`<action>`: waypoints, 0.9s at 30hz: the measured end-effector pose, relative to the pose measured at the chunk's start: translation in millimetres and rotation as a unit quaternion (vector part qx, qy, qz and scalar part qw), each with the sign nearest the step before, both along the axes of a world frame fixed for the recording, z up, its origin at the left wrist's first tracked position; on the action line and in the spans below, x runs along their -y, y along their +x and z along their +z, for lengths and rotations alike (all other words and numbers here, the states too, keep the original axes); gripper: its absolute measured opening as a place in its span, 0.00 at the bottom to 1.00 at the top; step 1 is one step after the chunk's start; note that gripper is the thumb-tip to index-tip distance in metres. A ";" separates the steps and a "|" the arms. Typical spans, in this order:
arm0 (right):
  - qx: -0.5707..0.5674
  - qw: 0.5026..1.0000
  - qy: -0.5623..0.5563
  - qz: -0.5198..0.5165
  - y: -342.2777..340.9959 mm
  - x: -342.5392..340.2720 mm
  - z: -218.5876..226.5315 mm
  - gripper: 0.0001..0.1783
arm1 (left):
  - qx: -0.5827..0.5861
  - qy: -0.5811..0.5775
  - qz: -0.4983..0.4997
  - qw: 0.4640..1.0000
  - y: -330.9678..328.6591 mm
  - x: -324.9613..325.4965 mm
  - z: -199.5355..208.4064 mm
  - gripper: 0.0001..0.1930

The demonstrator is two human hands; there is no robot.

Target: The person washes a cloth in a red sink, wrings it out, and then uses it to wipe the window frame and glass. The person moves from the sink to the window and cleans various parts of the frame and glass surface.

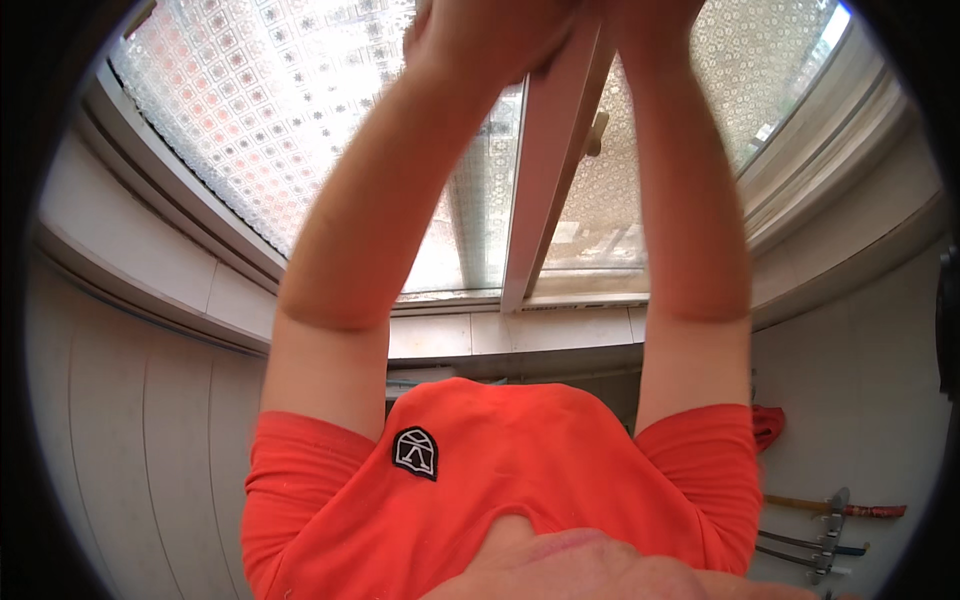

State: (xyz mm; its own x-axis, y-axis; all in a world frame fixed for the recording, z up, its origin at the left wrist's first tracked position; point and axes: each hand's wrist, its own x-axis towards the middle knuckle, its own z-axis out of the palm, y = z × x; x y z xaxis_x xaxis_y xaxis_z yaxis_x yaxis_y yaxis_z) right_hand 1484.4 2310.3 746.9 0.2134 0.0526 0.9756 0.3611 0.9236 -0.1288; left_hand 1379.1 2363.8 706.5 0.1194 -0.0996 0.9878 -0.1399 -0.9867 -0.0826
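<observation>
Holds both bare forearms [390, 190] raised toward the upper edge of the view, elbows well apart. Holds the left hand [500, 30], partly cut off by that edge, against or just in front of the pale, slanting upright bar of a window frame [562, 140]. Holds the right hand [655, 25], cut off likewise, just right of the same bar. Cannot tell, for either hand, spread from pressed together or pinching, nor touching from merely close. Has the bar between the forearms, running from beside the hands down to the pale bottom rail [585, 300]. Has a small cream-coloured handle [597, 135] at the bar's right edge, below the hands, near the right forearm. Faces, on the left, a bright glass pane patterned with small squares and dark dots [250, 110]; on the right, a glass pane with a fine flower-like pattern [595, 205]. Has open room between the forearms, crossed only by bar and handle; has less beside the elbows, near the curving frame edges. Has the front edge of a white tiled sill [430, 335] between the upper arms, just above a bright orange-red short-sleeved T-shirt [510, 430].
</observation>
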 end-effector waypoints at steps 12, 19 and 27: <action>0.174 0.862 -0.020 -0.475 -0.6 14.7 -153.4 0.22 | -0.085 -0.039 0.013 0.996 -15.4 -9.0 -131.2 0.27; 0.255 0.769 0.095 -0.578 14.6 -0.2 121.1 0.25 | 0.045 0.033 0.035 0.998 2.2 -15.2 119.3 0.33; 0.098 0.938 0.001 -0.332 -21.2 41.2 123.2 0.35 | 0.093 0.033 -0.050 0.994 -21.6 4.1 174.1 0.26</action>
